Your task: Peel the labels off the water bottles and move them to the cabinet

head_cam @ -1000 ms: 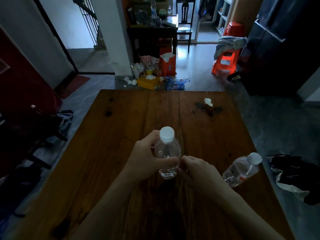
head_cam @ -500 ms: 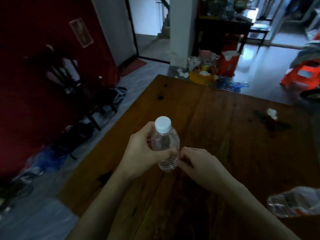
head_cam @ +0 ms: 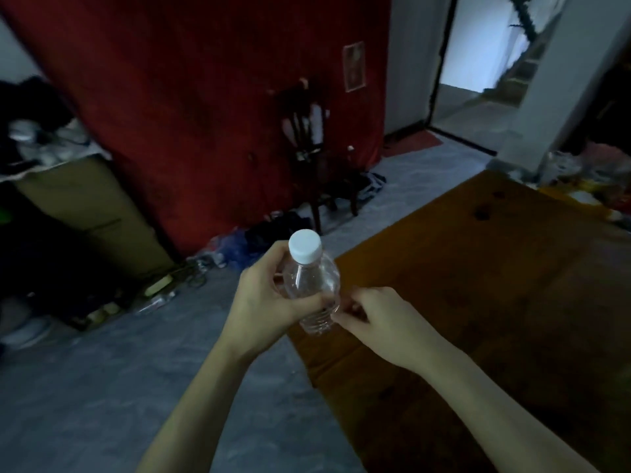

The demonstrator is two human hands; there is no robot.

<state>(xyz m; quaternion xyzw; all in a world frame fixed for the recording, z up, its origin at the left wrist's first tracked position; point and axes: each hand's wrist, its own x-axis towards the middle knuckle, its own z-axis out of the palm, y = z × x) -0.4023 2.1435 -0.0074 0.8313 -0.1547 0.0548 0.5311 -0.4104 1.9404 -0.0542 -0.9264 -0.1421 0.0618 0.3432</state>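
Left hand [head_cam: 264, 302] grips clear plastic white-capped water bottle [head_cam: 312, 288], upright, contents unclear. Right hand [head_cam: 379, 322] fingers curled at its side; grasp cannot tell.

We see our 2 bare forearms reaching forward and converging, our left hand [head_cam: 266, 302] curled with thumb across the front in a firm grip, our right hand [head_cam: 379, 319] just beside it with fingertips pinched together.
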